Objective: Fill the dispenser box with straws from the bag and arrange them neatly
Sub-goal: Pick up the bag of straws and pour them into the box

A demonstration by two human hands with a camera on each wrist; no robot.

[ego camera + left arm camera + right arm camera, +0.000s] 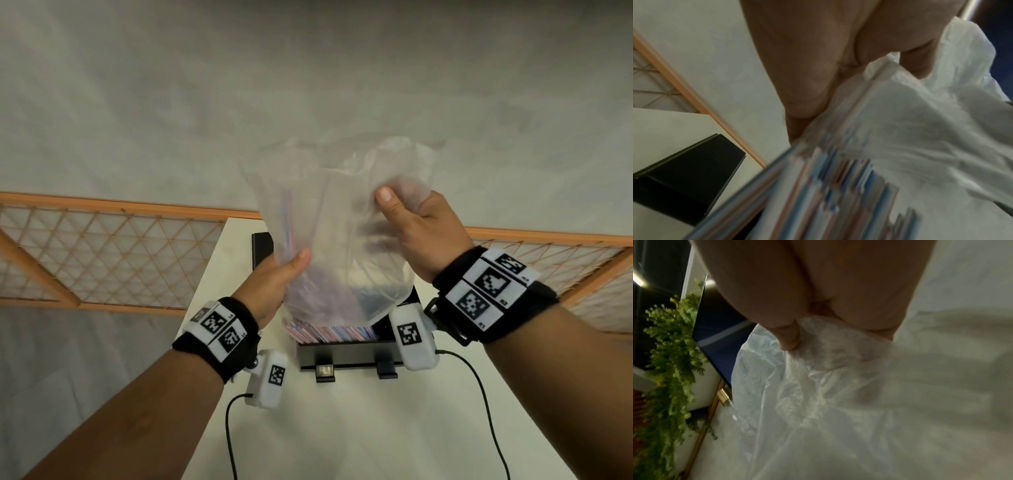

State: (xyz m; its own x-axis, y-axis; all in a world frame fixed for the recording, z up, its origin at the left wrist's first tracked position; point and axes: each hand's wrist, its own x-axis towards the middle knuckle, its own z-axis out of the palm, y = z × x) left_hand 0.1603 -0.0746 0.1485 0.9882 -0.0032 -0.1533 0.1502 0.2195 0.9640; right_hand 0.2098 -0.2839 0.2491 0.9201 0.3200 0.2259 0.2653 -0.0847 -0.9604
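The head camera looks steeply down from above both forearms, taking in the left hand [274, 284], the right hand [421, 233], the clear bag [335, 212] held between them, and the black dispenser box [342, 354] on the white table [359, 428] just below the wrists. The left wrist camera sits tight under the palm, looking up along the left hand [818, 65] at the bag [920, 121] and the blurred straws [828, 194] beneath it. The right wrist camera is just as close, facing along the right hand [818, 288] into the bag [818, 402], with a green plant [672, 353] off to the thumb side. All three views share the bag.
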